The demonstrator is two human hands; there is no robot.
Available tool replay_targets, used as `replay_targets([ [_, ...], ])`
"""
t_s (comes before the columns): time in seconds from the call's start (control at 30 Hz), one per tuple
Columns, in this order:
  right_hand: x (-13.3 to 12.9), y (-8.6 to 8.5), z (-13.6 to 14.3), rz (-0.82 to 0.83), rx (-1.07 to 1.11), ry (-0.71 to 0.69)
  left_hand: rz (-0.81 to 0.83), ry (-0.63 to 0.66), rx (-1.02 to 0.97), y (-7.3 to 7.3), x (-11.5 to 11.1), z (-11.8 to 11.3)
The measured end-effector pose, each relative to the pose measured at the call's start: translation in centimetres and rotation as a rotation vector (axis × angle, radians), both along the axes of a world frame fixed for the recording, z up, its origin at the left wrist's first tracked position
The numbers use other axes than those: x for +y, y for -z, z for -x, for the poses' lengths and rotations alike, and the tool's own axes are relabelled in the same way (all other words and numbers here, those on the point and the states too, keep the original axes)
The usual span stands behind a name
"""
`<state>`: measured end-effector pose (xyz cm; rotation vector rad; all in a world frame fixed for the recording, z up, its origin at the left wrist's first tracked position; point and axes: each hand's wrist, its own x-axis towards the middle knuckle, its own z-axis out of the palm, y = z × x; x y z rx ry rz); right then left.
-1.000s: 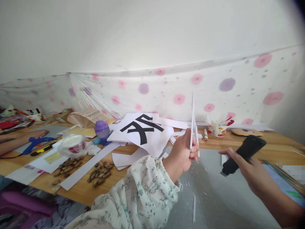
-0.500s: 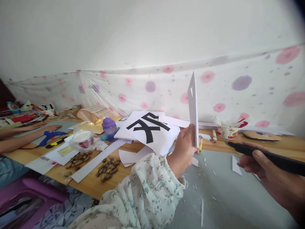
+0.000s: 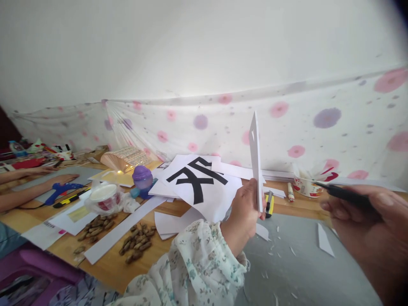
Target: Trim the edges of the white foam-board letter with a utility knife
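Observation:
My left hand (image 3: 244, 208) is closed round the lower edge of a white foam board piece (image 3: 258, 170). The piece stands upright, nearly edge-on to me, and an opening shows in its upper part. In my right hand (image 3: 366, 225) is a black pen-shaped tool (image 3: 350, 198) with a thin tip pointing left towards the board; tip and board are apart. Behind my left hand lies a white sheet with a bold black character (image 3: 199, 180). Just past my left fingers rests a yellow utility knife (image 3: 269, 205). White offcuts (image 3: 325, 240) are scattered over the grey cutting mat (image 3: 306, 276).
A paper cup (image 3: 307, 187) and a marker (image 3: 290, 192) stand at the back right. To the left are peanuts (image 3: 137, 242), a purple bottle (image 3: 142, 178), a bagged tub (image 3: 103, 197) and a blue glue gun (image 3: 65, 191). Another person's arms (image 3: 35, 191) rest at far left.
My right hand has come nearer, and the tool's tip has shifted slightly right. The foam board stays in my left hand, a little lower in view. The whole view has tilted slightly.

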<state>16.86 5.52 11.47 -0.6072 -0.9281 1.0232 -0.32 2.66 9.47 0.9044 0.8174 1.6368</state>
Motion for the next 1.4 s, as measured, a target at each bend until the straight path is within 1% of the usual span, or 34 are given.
replay_targets([
  [0.03, 0.0, -0.8, 1.0, -0.04, 0.06, -0.02, -0.011, 0.01, -0.012, -0.1, 0.1, 0.2],
  [0.1, 0.1, -2.0, 3.2, -0.126, 0.169, -0.118, -0.034, 0.028, -0.03, -0.4, 0.1, 0.6],
  [0.17, 0.2, -2.7, 5.3, -0.244, 0.201, -0.201, -0.051, 0.03, -0.042, -0.6, 0.3, 1.0],
  [0.2, 0.2, -2.8, 6.2, -0.296, 0.2, -0.243, -0.056, 0.023, -0.043, -0.6, 0.4, 1.3],
  [0.27, 0.3, -2.6, 7.8, -0.343, 0.211, -0.326, -0.059, -0.004, -0.033, -0.7, 0.6, 1.7],
  [0.37, 0.7, -1.9, 9.2, -0.327, 0.248, -0.414, -0.067, -0.029, -0.031, -0.7, 1.1, 2.2],
  [0.53, 2.0, -0.4, 9.6, -0.323, 0.24, -0.47, -0.029, 0.005, -0.068, -0.3, 2.2, 2.8],
  [0.67, 2.8, 0.3, 9.6, -0.314, 0.204, -0.542, -0.018, 0.025, -0.061, 0.3, 3.0, 3.1],
  [0.9, 2.8, 0.9, 11.2, -0.257, 0.227, -0.635, -0.008, 0.034, -0.064, 0.8, 3.7, 3.4],
  [1.0, 2.8, 1.2, 11.6, -0.266, 0.244, -0.667, 0.005, 0.024, -0.064, 0.8, 3.7, 3.3],
  [1.23, 2.5, 1.6, 11.5, -0.257, 0.245, -0.626, -0.005, 0.031, -0.064, 0.7, 3.3, 3.1],
  [1.4, 1.8, 1.2, 10.9, -0.274, 0.223, -0.62, -0.007, 0.063, -0.072, 0.2, 2.8, 2.6],
])
